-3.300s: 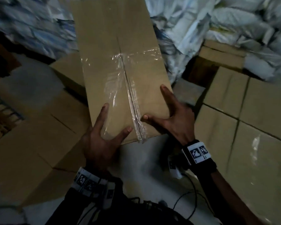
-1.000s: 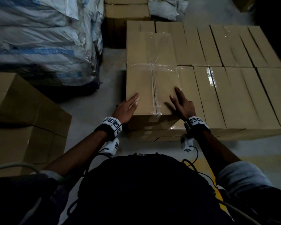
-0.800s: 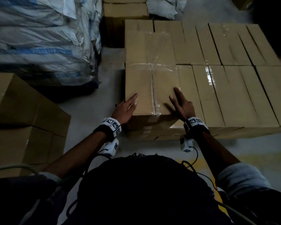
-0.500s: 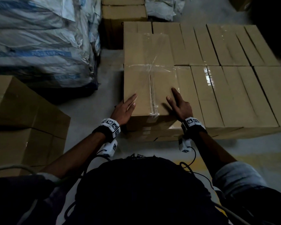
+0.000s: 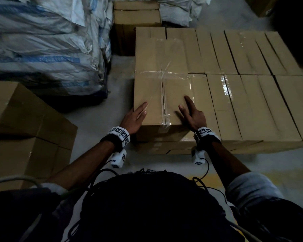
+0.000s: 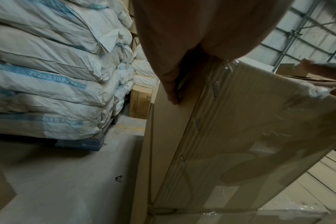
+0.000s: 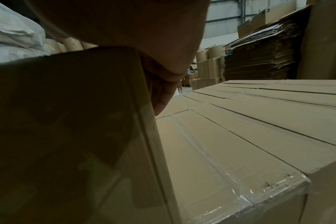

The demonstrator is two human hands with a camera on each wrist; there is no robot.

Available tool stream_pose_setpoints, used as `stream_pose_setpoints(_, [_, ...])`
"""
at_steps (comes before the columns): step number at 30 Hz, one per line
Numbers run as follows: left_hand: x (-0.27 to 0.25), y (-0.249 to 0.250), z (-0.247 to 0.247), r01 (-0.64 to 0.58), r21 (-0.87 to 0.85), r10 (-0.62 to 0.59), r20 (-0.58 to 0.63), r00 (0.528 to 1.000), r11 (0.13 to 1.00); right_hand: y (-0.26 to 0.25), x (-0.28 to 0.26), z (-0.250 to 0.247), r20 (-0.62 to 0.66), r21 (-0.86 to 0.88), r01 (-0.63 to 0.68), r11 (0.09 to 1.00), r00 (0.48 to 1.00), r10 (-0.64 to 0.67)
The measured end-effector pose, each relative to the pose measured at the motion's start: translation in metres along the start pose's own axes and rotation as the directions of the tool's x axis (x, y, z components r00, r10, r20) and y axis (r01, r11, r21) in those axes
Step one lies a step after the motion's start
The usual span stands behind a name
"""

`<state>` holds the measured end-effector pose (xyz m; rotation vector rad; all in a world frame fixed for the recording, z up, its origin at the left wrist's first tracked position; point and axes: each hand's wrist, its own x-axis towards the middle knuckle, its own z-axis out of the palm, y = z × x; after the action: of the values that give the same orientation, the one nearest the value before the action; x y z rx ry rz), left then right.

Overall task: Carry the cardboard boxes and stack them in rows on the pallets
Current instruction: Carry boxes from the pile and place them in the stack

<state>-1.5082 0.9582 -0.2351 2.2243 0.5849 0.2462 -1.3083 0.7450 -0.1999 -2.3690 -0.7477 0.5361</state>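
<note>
A taped cardboard box (image 5: 161, 81) lies on top of the left end of a flat layer of stacked boxes (image 5: 252, 102). My left hand (image 5: 136, 116) lies at its near left corner, with straight fingers (image 6: 171, 84) along the left side. My right hand (image 5: 192, 114) rests on the near right of the top, thumb and forefinger spread flat; its other fingers (image 7: 161, 97) lie against the box's right face (image 7: 67, 121). The box's taped, stapled face (image 6: 240, 136) fills the left wrist view. No pallet shows under the layer (image 7: 259, 121).
White sacks (image 5: 42, 49) are piled high on a blue pallet (image 6: 81, 144) to the left, across a strip of concrete floor (image 5: 119, 81). More boxes stand at near left (image 5: 24, 128) and at the back (image 5: 136, 16). Flattened cartons (image 7: 259, 53) are piled beyond the layer.
About three seconds ago I held the box tilted in the air among other boxes; now it lies on the layer. Over the last second both hands have stayed in place on it.
</note>
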Motion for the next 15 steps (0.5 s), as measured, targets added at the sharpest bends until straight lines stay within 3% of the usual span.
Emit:
stream_pose_setpoints(10, [-0.021, 0.011, -0.010, 0.088, -0.081, -0.083, 0.055, 0.995, 0.993, 0.007, 0.002, 0.000, 0.005, 0.040, 0.071, 0.997, 0.997, -0.071])
stream_pose_setpoints(13, [-0.042, 0.011, -0.018, 0.167, -0.202, -0.170, 0.000, 0.985, 0.965, 0.004, 0.004, -0.003, -0.130, -0.069, 0.069, 0.995, 0.988, -0.078])
stream_pose_setpoints(15, [-0.059, 0.008, -0.027, 0.177, -0.256, -0.202, -0.076, 0.976, 0.950, -0.012, 0.003, -0.007, -0.222, -0.130, 0.136, 0.982, 0.961, -0.163])
